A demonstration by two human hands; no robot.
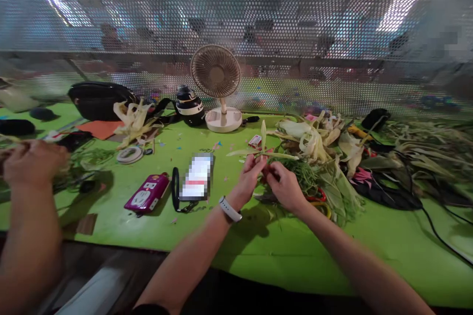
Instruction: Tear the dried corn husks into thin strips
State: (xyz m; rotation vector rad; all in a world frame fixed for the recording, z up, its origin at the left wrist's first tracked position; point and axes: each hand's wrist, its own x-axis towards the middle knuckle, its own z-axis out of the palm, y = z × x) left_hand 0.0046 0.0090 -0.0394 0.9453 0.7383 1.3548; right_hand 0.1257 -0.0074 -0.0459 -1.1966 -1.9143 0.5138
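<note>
Leaf strips (263,137) right of frame centre, pinched near their base by the left hand (250,177). Right hand (284,183) alongside, fingers curled; cannot tell what it grips. Risk: slack pinch may let strips slip or splay; hard pull may tear them. Appearance: pale yellow-green, narrow, pointed; one upright, others sideways. Loose greenery (307,173) on tabletop (236,251) could snag tips.

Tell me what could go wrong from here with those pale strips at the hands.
The pale strips look thin and stick out from the left hand, so a hard pinch might bend or tear them.

The green stems lie close by the right hand and could snag the strips.

The fan stands just beyond; if running, which I can't tell, it may make them flutter.
</note>
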